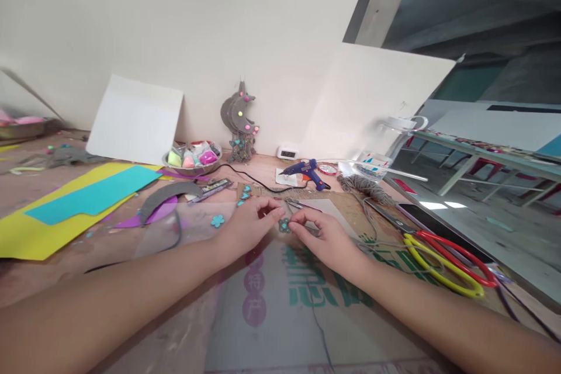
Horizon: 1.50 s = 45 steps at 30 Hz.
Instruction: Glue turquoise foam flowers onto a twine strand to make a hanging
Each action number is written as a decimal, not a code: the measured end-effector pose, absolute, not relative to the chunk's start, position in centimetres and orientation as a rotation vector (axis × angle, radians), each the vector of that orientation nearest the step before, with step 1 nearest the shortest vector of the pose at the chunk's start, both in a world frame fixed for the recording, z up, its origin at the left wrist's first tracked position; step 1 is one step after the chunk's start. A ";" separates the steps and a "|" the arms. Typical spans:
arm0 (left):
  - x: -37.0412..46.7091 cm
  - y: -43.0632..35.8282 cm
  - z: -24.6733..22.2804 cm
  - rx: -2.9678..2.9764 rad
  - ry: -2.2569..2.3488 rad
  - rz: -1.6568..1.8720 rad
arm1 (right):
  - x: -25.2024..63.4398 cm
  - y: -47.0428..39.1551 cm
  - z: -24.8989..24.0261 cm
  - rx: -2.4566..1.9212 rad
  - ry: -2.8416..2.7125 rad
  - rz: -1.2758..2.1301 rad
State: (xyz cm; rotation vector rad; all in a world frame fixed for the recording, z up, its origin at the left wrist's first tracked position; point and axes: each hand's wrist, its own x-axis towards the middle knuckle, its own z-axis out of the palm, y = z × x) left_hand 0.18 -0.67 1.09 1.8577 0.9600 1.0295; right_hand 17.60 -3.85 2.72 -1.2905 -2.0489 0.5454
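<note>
A small teal and grey flower piece (pixel 284 225) is between my two hands over the printed mat (pixel 272 327). My left hand (pixel 252 225) is closed in a pinch at its upper left, near a grey cord. My right hand (pixel 322 236) pinches the flower's right edge. A loose turquoise flower (pixel 217 221) lies just left of my left hand. Small turquoise cutouts (pixel 244 195) lie behind that hand. A thin grey string (pixel 323 336) trails down the mat below the flower piece.
A blue glue gun (pixel 309 173) lies behind my hands, with its black cable leading left. Red and yellow scissors (pixel 442 260) and grey yarn (pixel 368 188) are at the right. Turquoise foam (pixel 94 194) is at the left. A decorated grey moon (pixel 239 114) stands against the white board.
</note>
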 end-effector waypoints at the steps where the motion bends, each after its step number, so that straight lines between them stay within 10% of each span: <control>1: 0.1 -0.6 1.1 1.836 0.990 1.087 | 17.6 -3.8 2.7 -1.290 -2.051 0.538; 24: 0.3 -1.4 1.7 1.895 0.946 0.971 | 18.3 -3.4 3.4 -1.246 -1.995 0.512; 45: 0.0 -1.2 1.2 1.846 1.057 0.905 | 23.0 0.7 3.9 -1.578 -2.617 -0.244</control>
